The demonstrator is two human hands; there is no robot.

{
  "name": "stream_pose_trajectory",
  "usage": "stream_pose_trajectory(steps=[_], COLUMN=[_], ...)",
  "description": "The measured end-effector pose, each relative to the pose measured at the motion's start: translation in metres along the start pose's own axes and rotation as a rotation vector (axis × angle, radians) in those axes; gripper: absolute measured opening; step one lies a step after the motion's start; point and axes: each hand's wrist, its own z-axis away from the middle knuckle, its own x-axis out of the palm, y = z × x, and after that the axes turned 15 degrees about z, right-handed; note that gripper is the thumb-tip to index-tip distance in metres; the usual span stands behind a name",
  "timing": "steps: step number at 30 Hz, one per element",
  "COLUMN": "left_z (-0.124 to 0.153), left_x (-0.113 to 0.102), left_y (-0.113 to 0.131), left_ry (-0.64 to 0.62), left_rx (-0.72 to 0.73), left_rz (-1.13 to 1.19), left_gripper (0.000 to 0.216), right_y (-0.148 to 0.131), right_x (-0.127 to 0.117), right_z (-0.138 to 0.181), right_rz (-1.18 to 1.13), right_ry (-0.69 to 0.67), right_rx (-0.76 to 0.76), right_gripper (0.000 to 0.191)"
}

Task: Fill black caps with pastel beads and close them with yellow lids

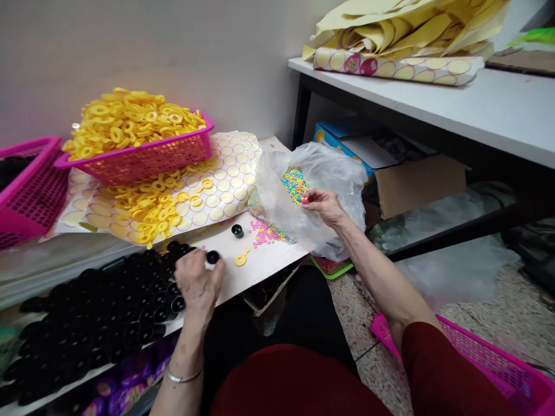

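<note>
My left hand [199,282] has its fingers curled around a small black cap [212,257] at the edge of the white board. Another black cap [237,230], open side up with something small and green inside, stands just beyond it. Near that cap lies a yellow ring with a short tab [240,260]. My right hand [324,205] pinches a small pink piece [305,197], too small to make out fully, at the mouth of a clear plastic bag [342,170]. Multicoloured beads [294,184] fill part of the bag. Loose pink beads [263,232] are scattered beside it.
Many black caps [99,312] crowd the left. A pink basket [143,164] heaped with yellow rings [130,124] stands on sticker sheets [229,173], with more rings spilled in front. On the right are a white table [515,110], a cardboard box [420,182] and a pink crate [485,358].
</note>
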Motion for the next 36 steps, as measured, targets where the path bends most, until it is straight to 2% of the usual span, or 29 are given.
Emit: stream_pose_trajectory(steps=[1,3,4,6,9,12,15,18,20,22,24,27,29,32,34,36], left_z=[0.000,0.001,0.000,0.000,0.000,0.002,0.004,0.006,0.006,0.005,0.004,0.002,-0.002,-0.010,-0.016,-0.021], left_x=[0.006,0.023,0.033,0.049,0.066,0.073,0.077,0.081,0.083,0.083,0.079,0.065,0.053,0.042,0.042,0.045], left_y=[0.008,0.025,0.032,0.046,0.059,0.062,0.061,0.059,0.059,0.058,0.054,0.040,0.024,-0.001,-0.014,-0.021], left_ry=[-0.035,-0.205,-0.271,-0.326,-0.329,-0.350,-0.363,-0.380,-0.382,-0.370,-0.340,-0.217,-0.105,0.008,0.036,0.008], left_rx=[-0.029,-0.156,-0.205,-0.223,-0.108,-0.005,0.021,0.008,-0.011,-0.033,-0.043,-0.046,-0.084,-0.214,-0.305,-0.354], left_rz=[0.161,0.476,0.581,0.681,0.666,0.637,0.642,0.661,0.681,0.690,0.688,0.660,0.611,0.525,0.482,0.479], left_gripper=[0.023,0.023,0.024,0.023,0.021,0.020,0.020,0.020,0.021,0.021,0.020,0.021,0.024,0.028,0.030,0.031], right_y=[-0.008,-0.022,-0.027,-0.034,-0.034,-0.032,-0.035,-0.041,-0.042,-0.039,-0.032,-0.015,-0.001,0.018,0.025,0.026], right_x=[0.004,0.012,0.017,0.027,0.038,0.044,0.047,0.051,0.053,0.053,0.048,0.029,0.012,-0.012,-0.019,-0.017], right_z=[0.010,0.029,0.039,0.055,0.067,0.071,0.075,0.080,0.081,0.079,0.070,0.045,0.023,-0.010,-0.025,-0.035], right_rz=[-0.008,0.012,0.037,0.125,0.383,0.778,1.143,1.328,1.344,1.242,1.018,0.633,0.540,0.771,1.047,1.285], right_ry=[-0.035,-0.144,-0.204,-0.314,-0.379,-0.345,-0.332,-0.336,-0.315,-0.266,-0.199,-0.071,0.047,0.163,0.104,-0.012], right_rx=[-0.028,-0.069,-0.092,-0.167,-0.378,-0.590,-0.718,-0.807,-0.837,-0.823,-0.740,-0.490,-0.300,-0.126,-0.063,-0.033], right_gripper=[0.027,0.025,0.023,0.018,0.007,0.018,0.030,0.033,0.032,0.030,0.025,0.013,0.014,0.015,0.015,0.013])
